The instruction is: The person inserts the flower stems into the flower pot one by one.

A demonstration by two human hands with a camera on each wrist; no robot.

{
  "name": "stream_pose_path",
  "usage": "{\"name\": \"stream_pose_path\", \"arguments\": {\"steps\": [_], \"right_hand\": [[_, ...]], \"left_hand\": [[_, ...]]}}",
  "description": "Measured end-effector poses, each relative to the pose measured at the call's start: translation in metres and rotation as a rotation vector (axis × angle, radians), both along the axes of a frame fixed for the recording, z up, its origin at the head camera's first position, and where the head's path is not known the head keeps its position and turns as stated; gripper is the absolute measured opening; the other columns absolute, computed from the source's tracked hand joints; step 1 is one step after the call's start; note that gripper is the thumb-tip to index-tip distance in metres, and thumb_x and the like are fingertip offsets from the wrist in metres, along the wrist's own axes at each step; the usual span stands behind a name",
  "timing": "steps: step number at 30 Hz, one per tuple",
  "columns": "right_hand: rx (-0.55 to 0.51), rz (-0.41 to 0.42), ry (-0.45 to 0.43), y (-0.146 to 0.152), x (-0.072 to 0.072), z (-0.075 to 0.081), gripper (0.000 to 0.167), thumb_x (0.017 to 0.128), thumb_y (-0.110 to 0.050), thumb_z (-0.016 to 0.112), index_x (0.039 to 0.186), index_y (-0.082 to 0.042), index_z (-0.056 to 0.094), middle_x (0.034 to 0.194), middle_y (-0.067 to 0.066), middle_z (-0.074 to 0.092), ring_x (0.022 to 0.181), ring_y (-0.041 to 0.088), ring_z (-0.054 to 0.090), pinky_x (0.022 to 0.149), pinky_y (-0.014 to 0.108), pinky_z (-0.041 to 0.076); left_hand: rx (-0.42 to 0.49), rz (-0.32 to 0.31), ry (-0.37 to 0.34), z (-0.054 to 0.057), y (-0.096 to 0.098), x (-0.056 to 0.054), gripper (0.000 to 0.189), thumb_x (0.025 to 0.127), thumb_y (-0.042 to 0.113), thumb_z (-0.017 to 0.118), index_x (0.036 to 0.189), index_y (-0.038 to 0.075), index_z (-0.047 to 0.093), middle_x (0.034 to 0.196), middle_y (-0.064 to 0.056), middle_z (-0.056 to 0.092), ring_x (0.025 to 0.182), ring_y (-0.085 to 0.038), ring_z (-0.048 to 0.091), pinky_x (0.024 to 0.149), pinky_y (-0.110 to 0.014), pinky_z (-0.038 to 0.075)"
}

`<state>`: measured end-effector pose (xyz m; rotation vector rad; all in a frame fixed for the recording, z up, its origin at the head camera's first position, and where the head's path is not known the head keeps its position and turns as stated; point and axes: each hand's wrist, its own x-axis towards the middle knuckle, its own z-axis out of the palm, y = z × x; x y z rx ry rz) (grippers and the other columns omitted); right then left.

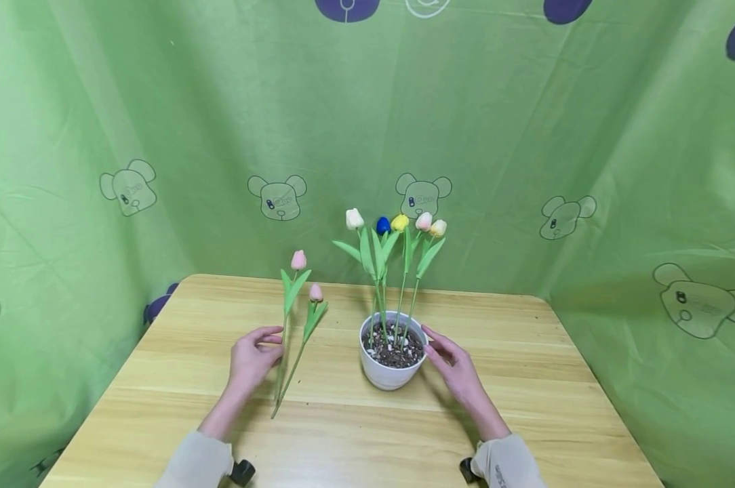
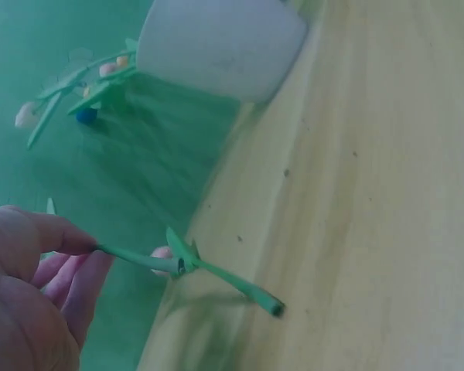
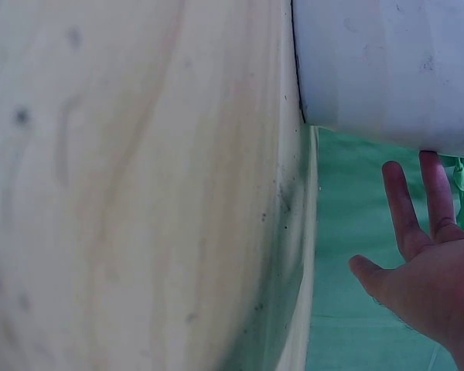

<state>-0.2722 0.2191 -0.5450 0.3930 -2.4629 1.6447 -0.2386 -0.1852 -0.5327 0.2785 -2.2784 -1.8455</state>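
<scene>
My left hand (image 1: 254,359) pinches the thin green stem of an artificial pink tulip (image 1: 298,260) between thumb and fingers; in the left wrist view the stem (image 2: 139,258) runs out past the fingertips. Just right of it is a second pink tulip (image 1: 315,293), its stem slanting toward the front. A white pot (image 1: 387,376) filled with dark soil stands at mid-table, holding several upright tulips: white (image 1: 354,219), blue (image 1: 383,226), yellow (image 1: 400,223) and paler ones. At the pot's right side, my right hand (image 1: 455,369) touches the rim with fingers extended, not wrapped round it.
The light wooden table (image 1: 526,407) carries the pot and the loose tulips. Behind it and along both sides hangs a green curtain (image 1: 221,122) printed with bear heads. Small dark specks dot the wood near the pot.
</scene>
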Motion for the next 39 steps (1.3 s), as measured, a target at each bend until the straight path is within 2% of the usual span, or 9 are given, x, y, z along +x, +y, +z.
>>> {"name": "stream_pose_path", "arguments": {"steps": [7,16,21,25,31,39], "right_hand": [[-0.001,-0.003,-0.004,0.0,0.0,0.0,0.043,0.102,-0.015,0.065,0.144,-0.006,0.059,0.114,0.021,0.072,0.1,0.0,0.063,0.095,0.015,0.051],[0.001,0.002,-0.015,0.0,0.0,0.001,0.044,0.102,-0.017,0.066,0.145,-0.008,0.059,0.118,0.021,0.072,0.102,0.0,0.063,0.097,0.016,0.05],[0.001,-0.003,0.011,0.0,0.001,0.0,0.043,0.102,-0.015,0.065,0.144,-0.006,0.059,0.115,0.021,0.073,0.1,0.0,0.064,0.094,0.015,0.051],[-0.002,-0.004,0.007,0.001,0.0,0.0,0.043,0.102,-0.016,0.065,0.144,-0.006,0.059,0.115,0.021,0.073,0.101,0.0,0.064,0.094,0.014,0.051],[-0.012,-0.001,-0.002,0.001,0.0,-0.001,0.043,0.102,-0.015,0.066,0.144,-0.007,0.059,0.117,0.022,0.073,0.101,-0.001,0.064,0.096,0.014,0.05],[-0.01,-0.001,0.004,0.001,-0.001,-0.003,0.043,0.102,-0.015,0.065,0.144,-0.007,0.059,0.116,0.021,0.073,0.1,-0.001,0.064,0.096,0.014,0.05]], "left_hand": [[0.044,-0.092,0.123,0.018,0.012,0.003,0.042,0.088,-0.008,0.073,0.128,0.0,0.069,0.114,-0.023,0.07,0.088,-0.02,0.072,0.075,-0.028,0.066],[0.095,-0.18,0.225,0.049,0.046,0.007,0.041,0.088,-0.012,0.071,0.128,-0.002,0.068,0.113,-0.025,0.066,0.087,-0.021,0.071,0.08,-0.043,0.066],[0.141,-0.248,0.281,0.066,0.071,0.009,0.044,0.087,-0.014,0.071,0.129,-0.003,0.066,0.113,-0.023,0.064,0.087,-0.015,0.069,0.08,-0.039,0.067],[0.164,-0.291,0.338,0.076,0.089,0.009,0.043,0.086,-0.014,0.071,0.127,-0.002,0.066,0.111,-0.023,0.065,0.087,-0.015,0.068,0.077,-0.035,0.067],[0.17,-0.359,0.415,0.088,0.113,0.005,0.041,0.086,-0.014,0.071,0.126,-0.004,0.065,0.111,-0.028,0.065,0.089,-0.023,0.07,0.079,-0.04,0.067],[0.132,-0.413,0.465,0.093,0.14,-0.004,0.039,0.089,-0.008,0.072,0.128,-0.004,0.064,0.113,-0.028,0.066,0.091,-0.018,0.069,0.078,-0.03,0.066]]}}
